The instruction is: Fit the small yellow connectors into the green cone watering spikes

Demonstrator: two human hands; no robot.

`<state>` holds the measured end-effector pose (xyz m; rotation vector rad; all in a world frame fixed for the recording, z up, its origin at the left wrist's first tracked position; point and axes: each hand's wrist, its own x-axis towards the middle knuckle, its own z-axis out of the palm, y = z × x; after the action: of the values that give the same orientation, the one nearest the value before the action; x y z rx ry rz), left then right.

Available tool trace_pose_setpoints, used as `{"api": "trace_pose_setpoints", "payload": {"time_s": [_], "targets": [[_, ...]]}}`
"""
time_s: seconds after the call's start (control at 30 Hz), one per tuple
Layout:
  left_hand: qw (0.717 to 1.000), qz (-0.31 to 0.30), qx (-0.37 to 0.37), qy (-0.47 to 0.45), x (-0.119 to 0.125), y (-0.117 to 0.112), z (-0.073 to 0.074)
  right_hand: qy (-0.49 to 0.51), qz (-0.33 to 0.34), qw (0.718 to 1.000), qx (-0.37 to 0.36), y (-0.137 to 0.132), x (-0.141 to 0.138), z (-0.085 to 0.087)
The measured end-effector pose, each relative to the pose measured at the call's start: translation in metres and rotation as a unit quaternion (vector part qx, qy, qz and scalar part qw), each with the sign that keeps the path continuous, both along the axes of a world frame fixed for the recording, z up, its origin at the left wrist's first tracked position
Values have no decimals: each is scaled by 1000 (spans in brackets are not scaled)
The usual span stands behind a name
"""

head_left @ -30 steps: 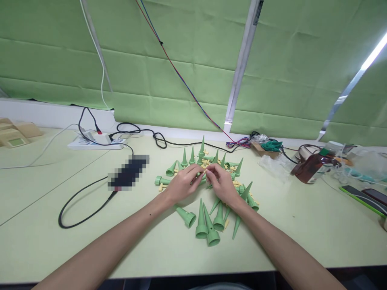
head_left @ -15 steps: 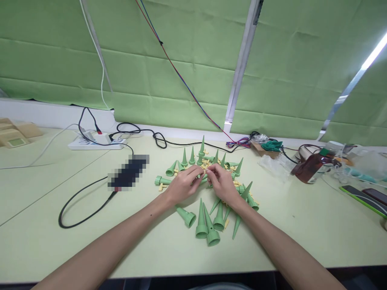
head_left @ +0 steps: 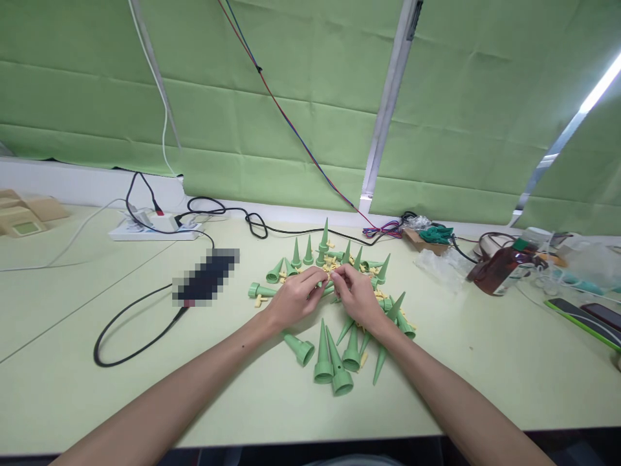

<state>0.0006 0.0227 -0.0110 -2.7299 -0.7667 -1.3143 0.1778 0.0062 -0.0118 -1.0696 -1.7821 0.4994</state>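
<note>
Above the middle of a pile of green plastic watering spikes, my two hands meet at their fingertips. My left hand (head_left: 297, 296) is closed, with a green watering spike (head_left: 321, 283) showing between its fingers. Pinched together just to the right is my right hand (head_left: 358, 294); its fingers hide whatever is in them, near the left hand's fingertips. Small yellow valve pieces (head_left: 259, 300) lie scattered among the spikes. Toward me, several loose spikes (head_left: 323, 355) rest on the table, one of them (head_left: 341, 382) with a small hole in its side.
On the left lie a pixelated dark device (head_left: 206, 278) with a black cable and a white power strip (head_left: 155, 231). Brown bottle (head_left: 502, 268), plastic bags (head_left: 439, 266) and phones (head_left: 585, 320) occupy the right side of the table (head_left: 233, 401). Green blinds (head_left: 291, 129) hang behind.
Hardly anything differs. The fingertips of my right hand have shifted very slightly beside the left ones; the pile around them stays as it was.
</note>
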Motion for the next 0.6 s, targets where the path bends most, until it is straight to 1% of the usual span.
{"api": "trace_pose_setpoints", "payload": {"time_s": [0.43,0.6], "targets": [[1000,-1,-15,11,-1,0,-3,-27,-17,999,7,0,0,0],[1000,-5,-8,10,0,0,-3,-43,-29,998,20,1,0,0]]}}
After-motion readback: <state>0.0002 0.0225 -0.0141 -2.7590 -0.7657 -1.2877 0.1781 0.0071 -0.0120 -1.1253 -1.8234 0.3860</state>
